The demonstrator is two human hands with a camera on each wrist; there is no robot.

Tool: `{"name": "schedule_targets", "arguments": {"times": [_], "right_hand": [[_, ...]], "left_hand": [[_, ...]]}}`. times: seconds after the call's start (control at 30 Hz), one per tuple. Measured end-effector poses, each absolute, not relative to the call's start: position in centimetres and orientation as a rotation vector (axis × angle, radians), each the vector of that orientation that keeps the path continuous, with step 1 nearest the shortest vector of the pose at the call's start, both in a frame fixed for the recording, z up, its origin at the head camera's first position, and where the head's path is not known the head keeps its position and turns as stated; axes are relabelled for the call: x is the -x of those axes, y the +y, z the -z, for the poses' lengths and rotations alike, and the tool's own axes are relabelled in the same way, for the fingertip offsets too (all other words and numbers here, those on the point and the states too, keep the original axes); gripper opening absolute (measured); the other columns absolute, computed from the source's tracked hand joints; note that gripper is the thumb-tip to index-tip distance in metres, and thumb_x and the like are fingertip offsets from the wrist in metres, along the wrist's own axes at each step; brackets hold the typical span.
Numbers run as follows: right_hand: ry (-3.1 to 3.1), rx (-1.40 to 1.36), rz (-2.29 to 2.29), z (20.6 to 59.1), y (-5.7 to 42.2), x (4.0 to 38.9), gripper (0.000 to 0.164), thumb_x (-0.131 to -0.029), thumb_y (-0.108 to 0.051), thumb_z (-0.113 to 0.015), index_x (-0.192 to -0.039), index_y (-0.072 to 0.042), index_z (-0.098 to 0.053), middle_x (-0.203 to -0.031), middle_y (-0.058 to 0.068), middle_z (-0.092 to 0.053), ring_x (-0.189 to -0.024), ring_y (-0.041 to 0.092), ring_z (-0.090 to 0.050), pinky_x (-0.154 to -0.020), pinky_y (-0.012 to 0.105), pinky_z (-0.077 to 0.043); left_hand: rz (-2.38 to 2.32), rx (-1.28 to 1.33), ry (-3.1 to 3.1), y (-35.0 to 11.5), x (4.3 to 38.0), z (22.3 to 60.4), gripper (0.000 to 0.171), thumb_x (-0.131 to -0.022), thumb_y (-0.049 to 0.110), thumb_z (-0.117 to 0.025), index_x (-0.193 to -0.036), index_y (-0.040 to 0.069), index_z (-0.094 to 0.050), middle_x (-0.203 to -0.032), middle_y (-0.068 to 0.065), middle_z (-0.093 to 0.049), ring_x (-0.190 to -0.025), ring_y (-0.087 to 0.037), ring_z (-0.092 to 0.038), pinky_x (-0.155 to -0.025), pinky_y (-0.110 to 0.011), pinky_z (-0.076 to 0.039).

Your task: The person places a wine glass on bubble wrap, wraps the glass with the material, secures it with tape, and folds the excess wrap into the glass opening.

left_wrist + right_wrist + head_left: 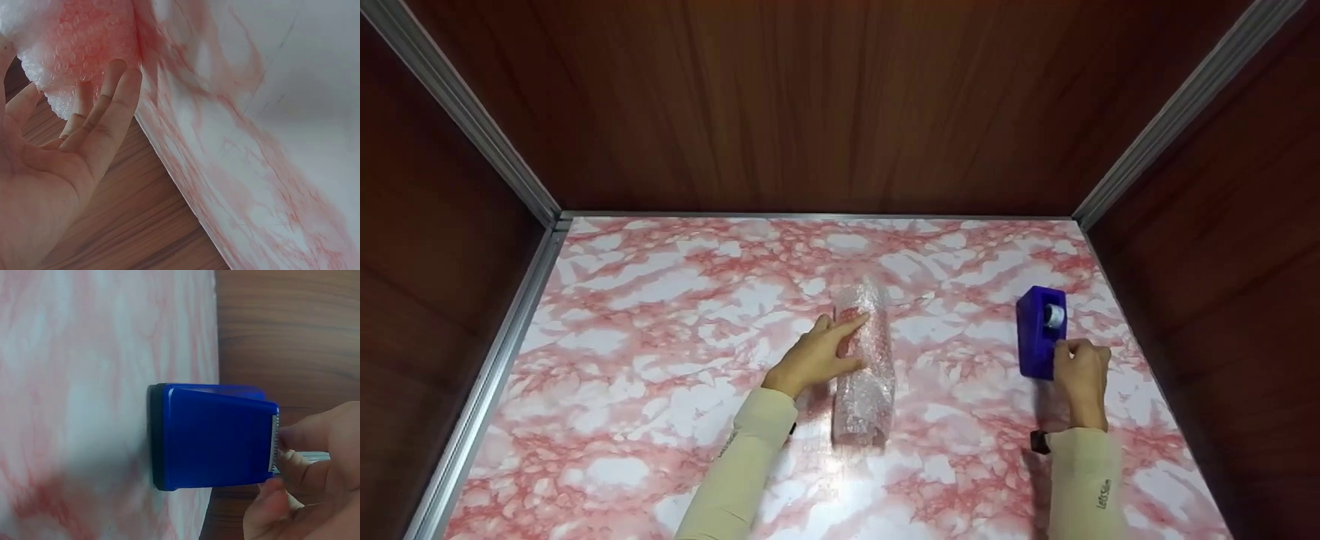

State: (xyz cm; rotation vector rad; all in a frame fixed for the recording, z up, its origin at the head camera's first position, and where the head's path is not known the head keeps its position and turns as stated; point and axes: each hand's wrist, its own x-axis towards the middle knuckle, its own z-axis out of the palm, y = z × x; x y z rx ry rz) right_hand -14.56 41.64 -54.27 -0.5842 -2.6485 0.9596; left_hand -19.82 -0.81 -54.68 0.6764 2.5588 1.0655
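Note:
A roll of bubble wrap (864, 401) lies lengthwise near the middle of the table. My left hand (814, 356) rests on its left side, fingers fairly straight and spread against the wrap. In the left wrist view the fingertips touch the bumpy bubble wrap (84, 45). To the right stands a blue tape dispenser (1035, 334) with a small roll of clear tape (1054, 316) in it. My right hand (1081, 379) is at the dispenser's near end. The right wrist view shows its fingers (270, 500) pinching the tape end by the toothed metal cutter (274, 444).
The table (660, 375) has a pink and white marbled top. Dark wood-grain panels (810, 105) close it in at the back and both sides, with metal rails (487, 375) along the edges. The dispenser stands near the table's right edge.

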Motion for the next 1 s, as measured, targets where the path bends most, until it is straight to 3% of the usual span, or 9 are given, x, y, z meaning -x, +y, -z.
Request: {"name": "schedule_targets", "arguments": {"times": [0.2, 0.3, 0.4, 0.47, 0.57, 0.73, 1.0], "right_hand": [[-2.59, 0.624, -1.033, 54.5, 41.5, 14.7, 0.036, -0.101, -0.012, -0.045, -0.105, 0.02, -0.061, -0.11, 0.04, -0.052, -0.113, 0.051, -0.048, -0.097, 0.052, -0.039], [-2.589, 0.67, -1.083, 54.5, 41.5, 14.7, 0.039, -0.101, -0.013, -0.042, -0.105, 0.021, -0.06, -0.113, 0.04, -0.047, -0.1, 0.05, -0.057, -0.079, 0.033, -0.052], [-2.593, 0.694, -1.134, 54.3, 41.6, 14.8, 0.042, -0.1, -0.014, -0.039, -0.106, 0.021, -0.062, -0.112, 0.042, -0.049, -0.086, 0.047, -0.066, -0.059, 0.016, -0.049], [-2.6, 0.697, -1.142, 54.1, 41.7, 14.8, 0.042, -0.1, -0.014, -0.039, -0.105, 0.021, -0.063, -0.11, 0.043, -0.054, -0.083, 0.04, -0.068, -0.058, 0.012, -0.043], [-2.593, 0.717, -1.22, 53.9, 41.8, 14.8, 0.043, -0.1, -0.014, -0.038, -0.108, 0.021, -0.062, -0.109, 0.04, -0.06, -0.07, 0.029, -0.071, -0.056, 0.014, -0.048], [-2.505, 0.77, -1.449, 53.6, 41.8, 14.7, 0.041, -0.102, -0.015, -0.036, -0.112, 0.021, -0.054, -0.117, 0.04, -0.055, -0.06, 0.013, -0.068, -0.06, 0.022, -0.056], [-2.43, 0.789, -1.51, 53.9, 41.5, 14.3, 0.037, -0.101, -0.014, -0.037, -0.106, 0.018, -0.053, -0.117, 0.036, -0.055, -0.064, 0.013, -0.068, -0.063, 0.026, -0.058]], "left_hand": [[-1.089, -0.688, 2.556, -0.8, 19.8, 54.6, 0.08, -0.091, 0.041, -0.074, -0.157, 0.039, -0.031, -0.115, -0.009, -0.041, -0.073, -0.02, -0.049, -0.071, -0.039, -0.048], [-1.094, -0.689, 2.552, -0.8, 19.8, 54.6, 0.08, -0.091, 0.042, -0.074, -0.158, 0.039, -0.03, -0.112, -0.007, -0.04, -0.07, -0.016, -0.044, -0.069, -0.037, -0.046], [-1.097, -0.691, 2.557, -0.7, 19.8, 54.6, 0.08, -0.091, 0.043, -0.073, -0.158, 0.038, -0.03, -0.109, -0.006, -0.039, -0.069, -0.016, -0.041, -0.068, -0.037, -0.045], [-1.102, -0.692, 2.562, -0.7, 19.8, 54.7, 0.08, -0.091, 0.042, -0.074, -0.157, 0.038, -0.031, -0.109, -0.005, -0.039, -0.07, -0.016, -0.042, -0.069, -0.038, -0.045], [-1.108, -0.697, 2.564, -0.7, 19.8, 54.7, 0.08, -0.09, 0.042, -0.074, -0.157, 0.038, -0.031, -0.109, -0.005, -0.039, -0.071, -0.016, -0.044, -0.07, -0.037, -0.046], [-1.109, -0.678, 2.556, -0.6, 19.8, 54.8, 0.08, -0.09, 0.042, -0.075, -0.157, 0.04, -0.03, -0.107, -0.005, -0.039, -0.071, -0.015, -0.042, -0.069, -0.036, -0.045], [-1.113, -0.657, 2.543, -0.5, 19.8, 54.8, 0.081, -0.089, 0.043, -0.075, -0.157, 0.042, -0.031, -0.106, -0.005, -0.038, -0.07, -0.015, -0.04, -0.067, -0.035, -0.044]]}}
